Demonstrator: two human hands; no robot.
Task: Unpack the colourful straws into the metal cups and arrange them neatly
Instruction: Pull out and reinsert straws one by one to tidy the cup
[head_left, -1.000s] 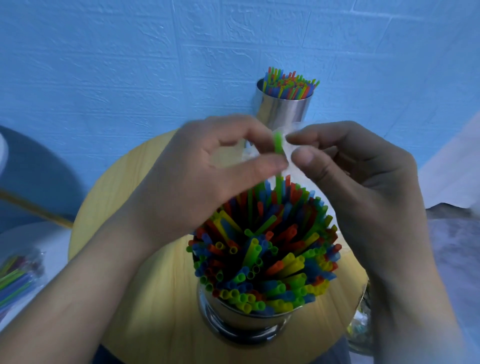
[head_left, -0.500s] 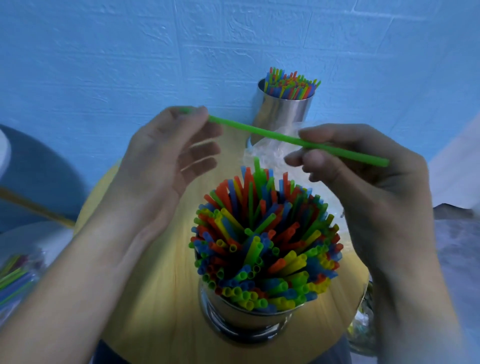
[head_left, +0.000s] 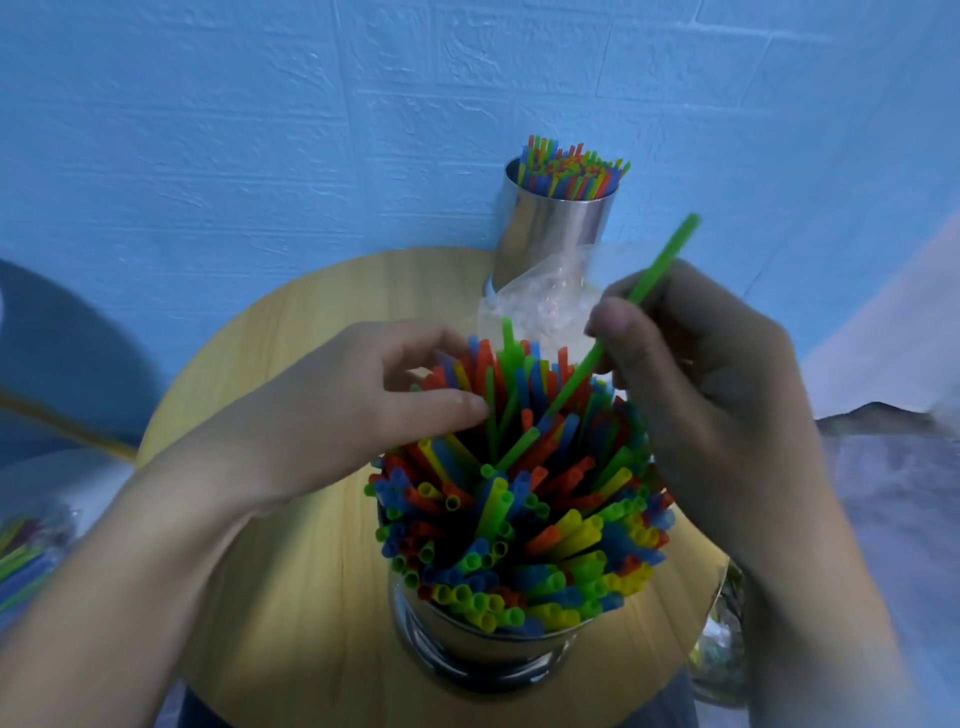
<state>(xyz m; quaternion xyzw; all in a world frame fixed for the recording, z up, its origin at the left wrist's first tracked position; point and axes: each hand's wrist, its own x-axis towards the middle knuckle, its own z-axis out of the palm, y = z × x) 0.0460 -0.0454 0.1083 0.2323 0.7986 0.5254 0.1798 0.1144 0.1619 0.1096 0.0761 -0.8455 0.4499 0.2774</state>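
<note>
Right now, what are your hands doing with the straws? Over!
Right hand pinches green straw, lower end among straws in near cup. Left hand against those straws. Cup crammed; tight fit likely.
</note>
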